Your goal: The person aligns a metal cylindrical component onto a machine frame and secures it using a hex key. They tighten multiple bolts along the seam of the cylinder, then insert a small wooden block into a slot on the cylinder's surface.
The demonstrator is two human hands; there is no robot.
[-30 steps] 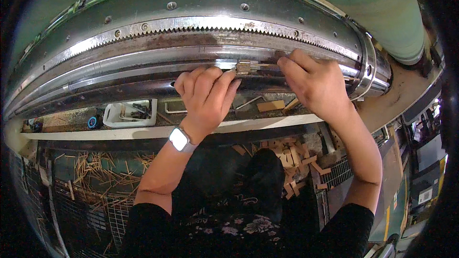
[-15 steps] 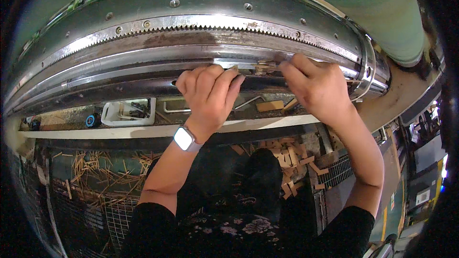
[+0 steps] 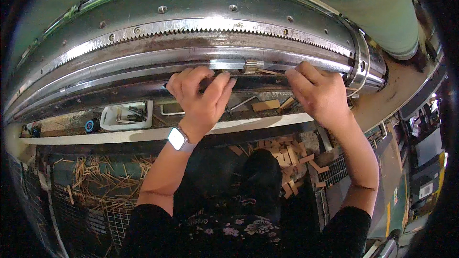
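Observation:
A long, curved steel drum (image 3: 201, 12) stretches across the front, with a toothed rack (image 3: 215, 26) along it. Below the teeth, a bright metal bar (image 3: 228, 64) lies in a groove, with a small ribbed block (image 3: 253, 66) at its right end. My left hand (image 3: 197, 98) curls its fingers at the dark lower edge, left of the block; what they grip is hidden. My right hand (image 3: 321, 93) is closed farther right along that edge. A thin wood-coloured strip (image 3: 270, 72) runs from the block toward its fingertips; I cannot make out whether they hold it.
Under the drum, a ledge (image 3: 258, 123) carries a white tray (image 3: 125, 115) of dark metal parts, a blue-and-black round tool (image 3: 91, 125), hex keys and wood blocks (image 3: 266, 105). Thin sticks (image 3: 103, 174) and small wood pieces (image 3: 289, 155) litter the lower level. A metal band (image 3: 361, 64) circles the drum's right end.
My view has shifted slightly. My right hand has moved right, away from the ribbed block, which shows more plainly now with the thin strip. My left hand stays at the edge.

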